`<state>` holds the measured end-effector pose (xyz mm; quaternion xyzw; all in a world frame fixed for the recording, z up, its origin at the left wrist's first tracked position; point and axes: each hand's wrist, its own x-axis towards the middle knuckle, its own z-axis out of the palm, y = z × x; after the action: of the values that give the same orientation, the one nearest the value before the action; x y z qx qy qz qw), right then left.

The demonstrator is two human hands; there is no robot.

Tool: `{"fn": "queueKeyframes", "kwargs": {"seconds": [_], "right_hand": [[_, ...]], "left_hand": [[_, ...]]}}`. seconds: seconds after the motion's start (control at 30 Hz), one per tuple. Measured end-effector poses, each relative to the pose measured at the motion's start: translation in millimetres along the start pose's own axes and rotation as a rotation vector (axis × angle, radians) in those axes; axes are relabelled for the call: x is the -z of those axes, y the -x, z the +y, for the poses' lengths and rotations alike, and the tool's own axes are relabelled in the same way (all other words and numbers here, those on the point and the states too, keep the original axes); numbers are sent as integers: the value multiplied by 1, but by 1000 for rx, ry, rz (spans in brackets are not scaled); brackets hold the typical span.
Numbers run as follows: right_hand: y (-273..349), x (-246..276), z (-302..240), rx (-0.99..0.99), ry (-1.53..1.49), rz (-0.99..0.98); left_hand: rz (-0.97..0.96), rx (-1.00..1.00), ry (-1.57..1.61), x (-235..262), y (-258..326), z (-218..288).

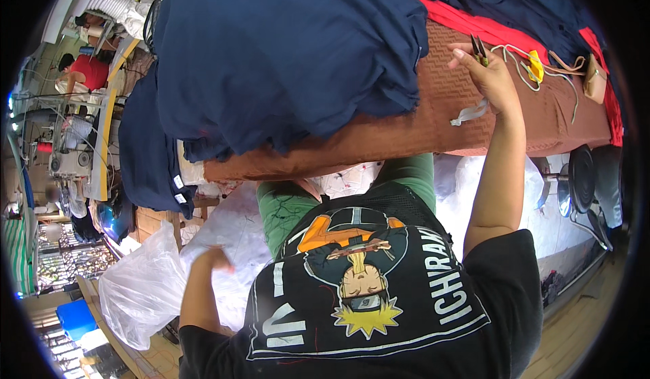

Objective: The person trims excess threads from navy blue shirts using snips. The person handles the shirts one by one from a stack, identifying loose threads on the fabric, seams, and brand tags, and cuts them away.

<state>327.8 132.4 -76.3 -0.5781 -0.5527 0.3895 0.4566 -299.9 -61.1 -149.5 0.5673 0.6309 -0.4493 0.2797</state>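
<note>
My right hand (497,81) is raised over the right part of the brown-covered table (379,139). Its fingers are closed around a pair of thread snips (479,53), whose dark blades point away from me. A whitish strip (469,113) hangs by the right wrist. To the left of that hand lies a big heap of navy blue fabric (291,54). My left hand (217,260) is low beside my left leg, off the table. Motion smears its fingers, and nothing can be made out in it.
Right of the snips lie a pale cord (521,74), a yellow item (535,66) and a small tan case (595,80). Red cloth (474,19) runs along the back. Clear plastic bags (145,284) stand at lower left. Beyond are sewing machines (71,162) and a person in red (89,72).
</note>
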Motion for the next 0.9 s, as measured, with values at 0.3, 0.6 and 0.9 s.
{"fn": "queueKeyframes", "kwargs": {"seconds": [0.3, 0.6, 0.9], "right_hand": [[-1, -8, -21, 71, 113, 37], [20, -31, -48, 249, 91, -53], [15, -14, -50, 198, 154, 117]], "left_hand": [[36, -122, -225, -3, -25, 29], [1530, -727, 415, 205, 85, 198], [179, 126, 136, -19, 3, 8]]}}
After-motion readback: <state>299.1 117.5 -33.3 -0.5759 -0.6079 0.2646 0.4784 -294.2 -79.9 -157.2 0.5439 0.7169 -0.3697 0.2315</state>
